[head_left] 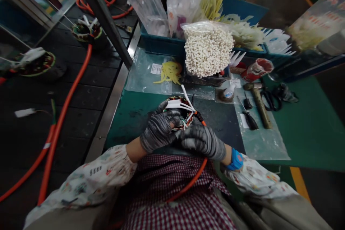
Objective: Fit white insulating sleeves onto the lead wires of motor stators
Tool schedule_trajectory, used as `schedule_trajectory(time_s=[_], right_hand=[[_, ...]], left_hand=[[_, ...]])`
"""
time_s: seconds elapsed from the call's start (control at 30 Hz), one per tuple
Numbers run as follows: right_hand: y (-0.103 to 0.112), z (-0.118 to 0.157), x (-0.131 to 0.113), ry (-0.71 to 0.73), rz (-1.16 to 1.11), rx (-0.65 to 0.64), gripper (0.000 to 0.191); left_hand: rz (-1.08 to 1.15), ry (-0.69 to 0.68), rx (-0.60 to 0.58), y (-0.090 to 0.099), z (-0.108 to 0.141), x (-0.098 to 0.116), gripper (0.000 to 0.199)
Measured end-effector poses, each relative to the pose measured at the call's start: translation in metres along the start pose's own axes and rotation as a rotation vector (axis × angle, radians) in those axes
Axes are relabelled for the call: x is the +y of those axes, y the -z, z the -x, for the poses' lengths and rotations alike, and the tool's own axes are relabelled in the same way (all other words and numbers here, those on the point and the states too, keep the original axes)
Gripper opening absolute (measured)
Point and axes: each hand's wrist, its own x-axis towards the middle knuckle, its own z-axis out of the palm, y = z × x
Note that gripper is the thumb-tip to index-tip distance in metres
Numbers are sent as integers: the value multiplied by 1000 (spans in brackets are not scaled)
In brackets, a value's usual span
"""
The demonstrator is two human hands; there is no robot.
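A round motor stator [176, 128] with coloured windings lies on the green table in front of me. White sleeves [187, 94] stick up and lie across its opening. An orange cable [202, 169] leaves its right side through a black wrapped part and hangs down over my lap. My left hand [162, 126], in a grey striped glove, is closed around the stator's left rim. At the near right edge sits my right hand [204, 141], gloved too, with its fingers curled together by the windings. What its fingertips hold is hidden.
Beyond the stator stand blue bins [159, 44] and a bag of white sticks [208, 50]. Yellow strips [170, 72] lie on plastic. At right are a hammer [261, 106], a screwdriver [250, 118] and scissors [270, 99]. More stators [88, 36] with orange cables stand at left, past a metal post [102, 14].
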Motion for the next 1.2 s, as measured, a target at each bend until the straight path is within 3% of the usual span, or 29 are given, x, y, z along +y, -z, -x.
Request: schedule_trajectory(time_s=[0.2, 0.27, 0.33, 0.4, 0.5, 0.57, 0.7, 0.77, 0.87, 1.0, 1.1, 1.2], right_hand=[[-7, -45, 13, 28, 240, 463, 17], [-3, -49, 21, 44, 271, 622, 18], [1, -45, 29, -2, 262, 700, 24], [5, -38, 37, -67, 211, 648, 48], [15, -40, 49, -96, 138, 451, 77], [30, -54, 55, -26, 129, 319, 80], [60, -98, 59, 197, 122, -71, 74], [67, -111, 55, 277, 201, -99, 68], [68, -109, 44, 318, 442, 69, 55], [76, -97, 28, 321, 765, 361, 41], [84, -105, 20, 215, 841, 599, 32], [84, -124, 17, 95, 867, 691, 20]], left_hand=[[-115, -57, 6, -1, 1, -5, 11], [-133, -96, 11, -2, 4, -6, 13], [-163, -115, 24, -2, 9, -8, 20], [-233, -132, 61, 1, 13, -12, 24], [-339, -196, 125, 13, 17, -22, 23], [-372, -258, 149, 24, 17, -31, 22], [-365, -376, 132, 35, 13, -45, 18], [-323, -435, 97, 32, 12, -48, 17], [-286, -431, 65, 17, 13, -46, 31], [-343, -260, 106, -5, 15, -32, 34], [-387, -188, 211, -15, 14, -21, 30], [-364, -182, 253, -19, 13, -17, 24]])
